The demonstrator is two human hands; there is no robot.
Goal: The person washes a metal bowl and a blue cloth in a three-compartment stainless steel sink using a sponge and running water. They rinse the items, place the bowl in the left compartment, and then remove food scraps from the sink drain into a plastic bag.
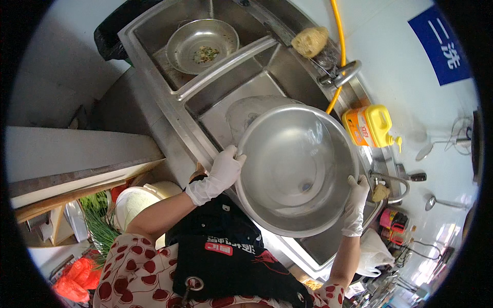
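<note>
A large round stainless steel basin is held over the sink, its shiny inside facing me, with some clear water along its lower side. My left hand, in a white glove, grips its left rim. The gloved right hand has hold of the opposite rim. Behind the basin is the middle sink compartment, with a patch of water on its floor. In the far compartment a metal bowl has food scraps in its bottom.
A yellow detergent jug with a pump stands on the back ledge. Near it are a metal faucet, a yellow hose and a loofah sponge. A white bucket and green vegetables are at the lower left.
</note>
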